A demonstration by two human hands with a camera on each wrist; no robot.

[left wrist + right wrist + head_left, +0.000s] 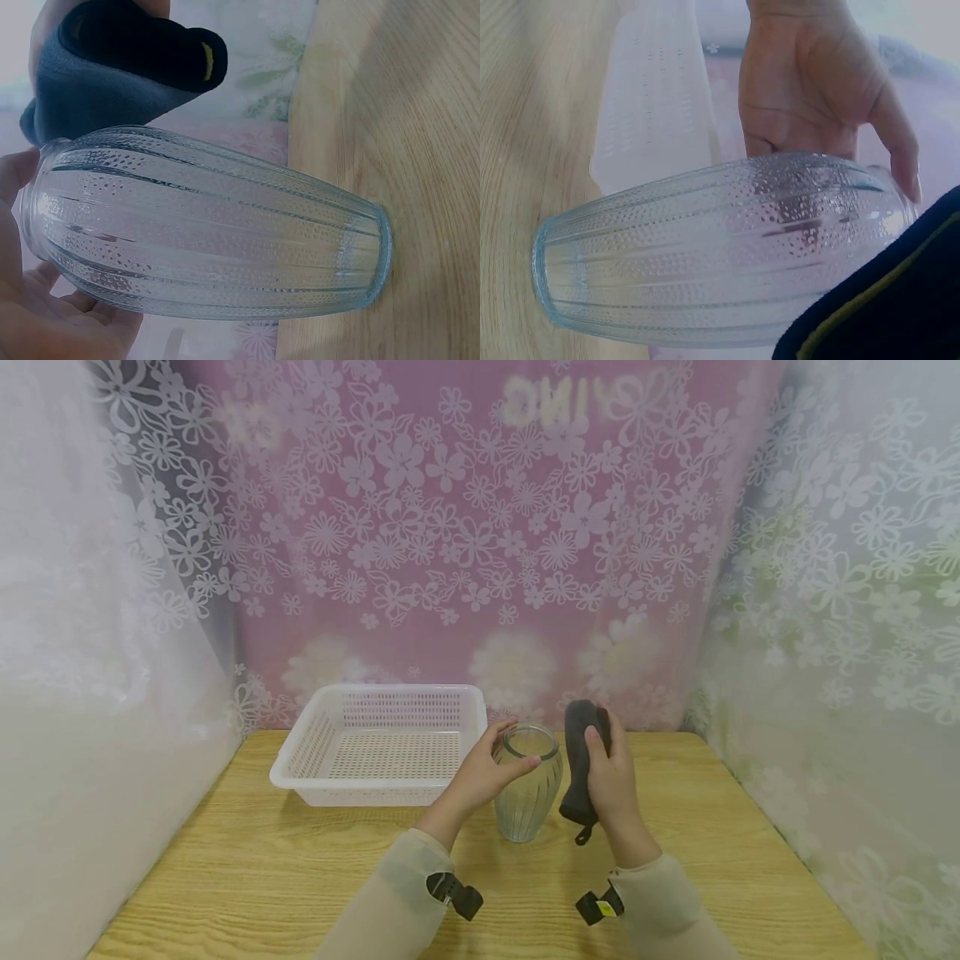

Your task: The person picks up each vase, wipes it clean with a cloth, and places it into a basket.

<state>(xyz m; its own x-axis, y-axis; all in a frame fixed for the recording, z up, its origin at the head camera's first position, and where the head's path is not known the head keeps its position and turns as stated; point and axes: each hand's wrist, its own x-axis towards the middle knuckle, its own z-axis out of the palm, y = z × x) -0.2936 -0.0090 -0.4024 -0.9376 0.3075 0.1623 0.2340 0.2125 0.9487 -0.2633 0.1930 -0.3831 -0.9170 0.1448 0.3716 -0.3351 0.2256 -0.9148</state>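
A clear glass vase (527,793) with slanting ribs and a dotted texture stands upright on the table, its round mouth facing up. My left hand (487,768) grips it around the neck, thumb at the near side of the rim and fingers behind. Just right of the vase, my right hand (617,777) holds a folded dark grey cloth (579,760) with a small loop hanging from its lower end. In the left wrist view the cloth (112,79) shows a black inner side and a yellow bit. At the right wrist view's lower corner, the cloth (892,292) overlaps the vase.
A white perforated plastic basket (378,792) stands at the back left of the wooden table (262,877), left of the vase. Flower-patterned curtains (480,527) hang behind the table and along both sides. Each wrist wears a black strap.
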